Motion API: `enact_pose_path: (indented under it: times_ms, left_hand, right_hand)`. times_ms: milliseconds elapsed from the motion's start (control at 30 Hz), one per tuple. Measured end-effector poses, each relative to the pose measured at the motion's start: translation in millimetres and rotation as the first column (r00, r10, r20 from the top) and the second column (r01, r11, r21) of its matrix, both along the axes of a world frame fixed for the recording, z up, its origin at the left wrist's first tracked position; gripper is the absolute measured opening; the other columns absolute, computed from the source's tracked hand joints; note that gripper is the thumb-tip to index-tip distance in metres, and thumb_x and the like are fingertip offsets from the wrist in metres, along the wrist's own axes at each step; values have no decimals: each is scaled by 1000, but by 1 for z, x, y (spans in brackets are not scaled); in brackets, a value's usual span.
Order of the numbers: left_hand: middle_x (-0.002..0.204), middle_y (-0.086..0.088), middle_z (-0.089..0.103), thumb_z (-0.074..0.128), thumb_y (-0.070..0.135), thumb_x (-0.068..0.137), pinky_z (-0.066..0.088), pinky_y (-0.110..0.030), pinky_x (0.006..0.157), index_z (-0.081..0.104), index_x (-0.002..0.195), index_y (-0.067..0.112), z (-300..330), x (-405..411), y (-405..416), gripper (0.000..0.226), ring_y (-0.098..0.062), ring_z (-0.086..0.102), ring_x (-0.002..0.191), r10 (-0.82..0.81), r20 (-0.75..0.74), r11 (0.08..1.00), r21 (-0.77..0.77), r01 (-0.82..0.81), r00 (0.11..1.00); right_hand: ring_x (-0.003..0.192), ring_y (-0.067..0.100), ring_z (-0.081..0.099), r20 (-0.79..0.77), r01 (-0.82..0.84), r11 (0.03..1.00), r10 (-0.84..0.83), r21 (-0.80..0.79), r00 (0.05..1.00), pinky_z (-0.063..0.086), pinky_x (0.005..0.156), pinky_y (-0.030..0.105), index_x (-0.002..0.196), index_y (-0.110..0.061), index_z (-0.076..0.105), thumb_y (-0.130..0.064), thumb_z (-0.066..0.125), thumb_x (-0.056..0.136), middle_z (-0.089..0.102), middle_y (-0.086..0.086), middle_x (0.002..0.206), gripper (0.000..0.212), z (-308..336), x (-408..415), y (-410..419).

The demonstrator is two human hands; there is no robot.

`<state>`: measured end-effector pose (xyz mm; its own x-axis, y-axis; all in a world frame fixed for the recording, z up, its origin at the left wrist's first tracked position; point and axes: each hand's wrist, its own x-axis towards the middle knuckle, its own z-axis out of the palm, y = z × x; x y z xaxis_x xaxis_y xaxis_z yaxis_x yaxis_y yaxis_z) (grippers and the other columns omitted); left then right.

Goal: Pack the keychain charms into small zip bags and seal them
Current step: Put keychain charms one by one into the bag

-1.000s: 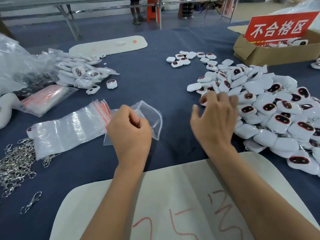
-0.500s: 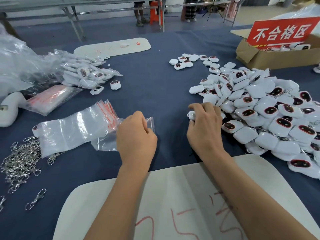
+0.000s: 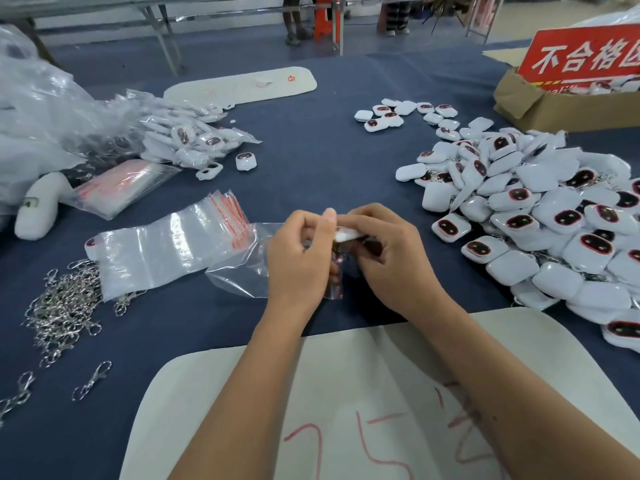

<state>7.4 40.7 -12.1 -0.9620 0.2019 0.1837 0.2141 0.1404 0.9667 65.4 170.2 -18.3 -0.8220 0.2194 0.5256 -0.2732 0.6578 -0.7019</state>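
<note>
My left hand (image 3: 299, 258) pinches the mouth of a small clear zip bag (image 3: 239, 275) just above the blue table. My right hand (image 3: 384, 251) grips a white keychain charm (image 3: 348, 234) and holds it at the bag's opening, right against the left hand. Most of the charm is hidden by my fingers. A large heap of white charms with dark red-rimmed faces (image 3: 540, 216) lies to the right. A stack of empty zip bags with red seals (image 3: 166, 244) lies to the left of my hands.
Bagged charms (image 3: 194, 140) pile up at the far left beside crumpled plastic. Metal clasps (image 3: 65, 306) lie at the left edge. A cardboard box (image 3: 554, 109) with a red sign stands at the back right. A white board (image 3: 346, 410) with red writing lies under my forearms.
My right hand took a charm from the heap's edge and brought it left to the bag. My left hand lifted the bag's mouth toward it.
</note>
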Motion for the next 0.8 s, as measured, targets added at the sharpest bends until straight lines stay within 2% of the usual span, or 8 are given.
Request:
enact_pose_path:
  times_ms: [67,200,300,433,533,633,733,800]
  left_hand:
    - [72,-3,71,71,22,97,51,-23,51,65,89,7,-3,-3,-2,18,-17,67,54,-54,62,998,-15,55,997]
    - [91,-17,75,75,8,93,59,-28,59,70,98,3,-3,-9,-6,8,-20,73,64,-78,212,985,165,43,974]
    - [95,-15,77,73,2,93,62,-33,64,71,101,5,-5,-8,-6,9,-25,76,70,-84,189,983,176,50,978]
    - [92,-10,75,75,-1,89,64,-39,68,68,101,8,-6,-8,-6,17,-30,77,69,-87,151,991,118,70,985]
    - [77,-4,73,81,16,87,59,-34,57,64,95,17,-6,-7,-8,19,-25,73,60,-203,110,978,-20,206,973]
    - [73,1,72,77,35,88,58,-44,62,64,84,24,-7,-3,-3,18,-25,70,66,-220,24,962,-163,221,975]
    - [73,5,69,73,30,93,54,-38,61,69,88,24,-10,-5,-3,9,-19,67,66,-132,-25,982,-140,128,991]
    - [70,0,68,73,20,95,50,-31,54,71,89,18,-10,-8,-5,6,-16,61,57,-139,32,987,-78,141,990]
  right_hand:
    - [106,16,68,48,-18,998,21,-63,999,56,91,35,128,-8,73,16,56,83,69,4,115,54,-1,0,0]
    - [117,21,71,123,-66,894,134,-443,983,57,102,42,137,-5,64,3,54,91,74,6,122,48,-1,0,6]
    - [108,16,74,124,-28,887,96,-461,988,59,99,38,130,-8,69,-2,69,98,77,2,115,33,-4,-3,11]
    - [96,18,77,103,2,824,69,-566,992,60,87,30,123,-14,71,-4,76,93,80,4,102,32,-7,-6,14]
    - [95,19,78,48,3,781,35,-624,998,60,85,26,120,-14,69,-9,81,90,81,2,98,33,-5,-4,15]
    - [96,19,78,31,1,773,24,-634,999,59,85,25,115,-10,70,-5,79,90,81,3,98,27,-4,-3,16]
    - [96,20,78,54,-25,804,71,-594,996,59,84,25,113,-8,70,-6,78,92,81,2,99,23,-6,-3,15]
    - [96,18,78,73,-37,819,96,-572,993,59,82,23,115,-9,70,-5,75,94,81,1,99,22,-7,-4,15]
